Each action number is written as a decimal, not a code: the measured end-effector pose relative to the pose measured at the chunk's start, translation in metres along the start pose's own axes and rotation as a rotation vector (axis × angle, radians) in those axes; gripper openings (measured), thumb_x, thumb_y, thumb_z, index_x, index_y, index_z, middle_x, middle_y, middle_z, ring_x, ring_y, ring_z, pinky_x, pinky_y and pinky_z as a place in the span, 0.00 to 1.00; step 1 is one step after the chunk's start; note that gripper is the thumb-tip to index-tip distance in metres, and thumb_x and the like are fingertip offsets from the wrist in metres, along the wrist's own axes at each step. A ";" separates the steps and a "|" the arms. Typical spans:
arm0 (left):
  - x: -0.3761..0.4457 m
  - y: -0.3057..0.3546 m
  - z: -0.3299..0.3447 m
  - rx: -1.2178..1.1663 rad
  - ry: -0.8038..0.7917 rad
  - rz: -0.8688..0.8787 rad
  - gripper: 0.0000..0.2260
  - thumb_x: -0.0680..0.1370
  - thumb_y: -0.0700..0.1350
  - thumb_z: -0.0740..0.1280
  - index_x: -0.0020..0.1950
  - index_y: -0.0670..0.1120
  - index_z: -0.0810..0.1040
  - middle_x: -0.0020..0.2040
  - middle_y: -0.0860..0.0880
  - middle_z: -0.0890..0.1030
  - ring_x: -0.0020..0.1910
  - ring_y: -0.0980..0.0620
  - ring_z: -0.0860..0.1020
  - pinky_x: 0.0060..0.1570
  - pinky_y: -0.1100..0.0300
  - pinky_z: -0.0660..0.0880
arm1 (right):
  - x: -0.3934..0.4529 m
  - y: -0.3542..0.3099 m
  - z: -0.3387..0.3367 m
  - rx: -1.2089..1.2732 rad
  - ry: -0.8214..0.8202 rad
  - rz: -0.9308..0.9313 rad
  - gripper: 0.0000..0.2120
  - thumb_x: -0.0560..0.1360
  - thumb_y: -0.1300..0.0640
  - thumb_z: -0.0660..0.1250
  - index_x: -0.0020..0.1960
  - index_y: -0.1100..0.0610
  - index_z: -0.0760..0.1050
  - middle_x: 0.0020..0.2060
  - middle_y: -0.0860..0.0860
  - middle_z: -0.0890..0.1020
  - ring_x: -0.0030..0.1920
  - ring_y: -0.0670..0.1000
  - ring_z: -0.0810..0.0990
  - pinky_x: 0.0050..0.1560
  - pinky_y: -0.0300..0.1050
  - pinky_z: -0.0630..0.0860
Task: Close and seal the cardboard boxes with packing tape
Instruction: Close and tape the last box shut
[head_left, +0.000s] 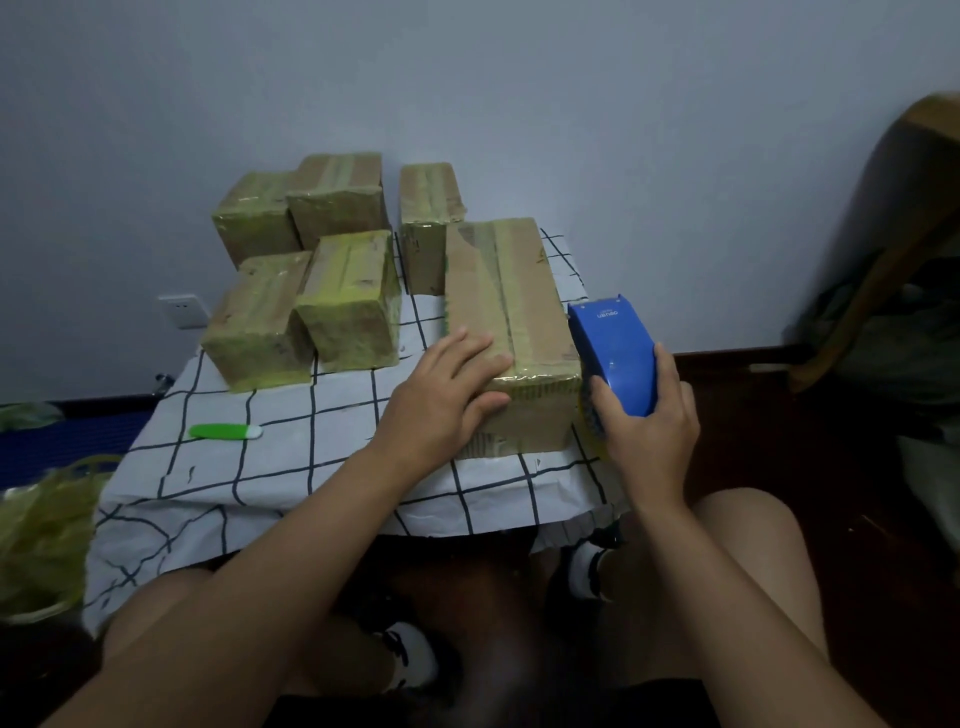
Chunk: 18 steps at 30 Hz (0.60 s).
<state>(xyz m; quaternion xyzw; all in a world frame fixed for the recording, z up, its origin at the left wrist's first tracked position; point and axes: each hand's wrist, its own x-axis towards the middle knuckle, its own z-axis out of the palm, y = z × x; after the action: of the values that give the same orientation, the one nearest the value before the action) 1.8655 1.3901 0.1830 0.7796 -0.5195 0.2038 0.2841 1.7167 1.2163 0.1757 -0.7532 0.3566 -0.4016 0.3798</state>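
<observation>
A long cardboard box (514, 291) lies on the table at the right, its flaps down and yellowish tape running along its top seam. My left hand (441, 400) rests flat on the box's near left corner, fingers straight. My right hand (649, 431) grips a blue tape dispenser (613, 353) held against the box's right side near the front corner. Several smaller taped boxes (348, 306) stand grouped at the back left of the table.
The small table carries a white cloth with a black grid (291, 467). A green and white cutter (223, 431) lies on it at the left. A heap of yellowish tape scraps (41, 540) sits on the floor at the left. A wooden chair (893, 234) stands at the right.
</observation>
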 end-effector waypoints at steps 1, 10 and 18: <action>-0.002 -0.001 -0.005 0.004 -0.065 0.003 0.22 0.78 0.58 0.64 0.69 0.52 0.71 0.71 0.47 0.72 0.73 0.43 0.66 0.66 0.47 0.69 | 0.000 -0.001 0.000 0.000 -0.002 0.004 0.35 0.73 0.50 0.74 0.77 0.53 0.65 0.52 0.51 0.70 0.49 0.49 0.70 0.50 0.42 0.67; 0.002 0.000 -0.016 -0.382 -0.011 -0.279 0.23 0.77 0.60 0.61 0.64 0.47 0.79 0.70 0.51 0.74 0.73 0.56 0.66 0.72 0.55 0.65 | -0.001 -0.003 -0.002 0.002 -0.010 -0.003 0.35 0.73 0.49 0.74 0.77 0.52 0.65 0.52 0.51 0.70 0.49 0.49 0.71 0.49 0.43 0.67; -0.010 -0.003 -0.017 -0.356 -0.181 -0.294 0.30 0.77 0.59 0.66 0.76 0.50 0.65 0.77 0.58 0.58 0.78 0.61 0.51 0.74 0.57 0.56 | 0.000 -0.004 0.000 -0.003 -0.023 0.000 0.35 0.74 0.49 0.74 0.77 0.53 0.64 0.53 0.51 0.70 0.50 0.48 0.70 0.50 0.44 0.68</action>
<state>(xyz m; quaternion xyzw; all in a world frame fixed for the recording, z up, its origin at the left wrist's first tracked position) 1.8643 1.4091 0.1884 0.7994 -0.4518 -0.0053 0.3960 1.7171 1.2182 0.1790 -0.7584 0.3527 -0.3924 0.3828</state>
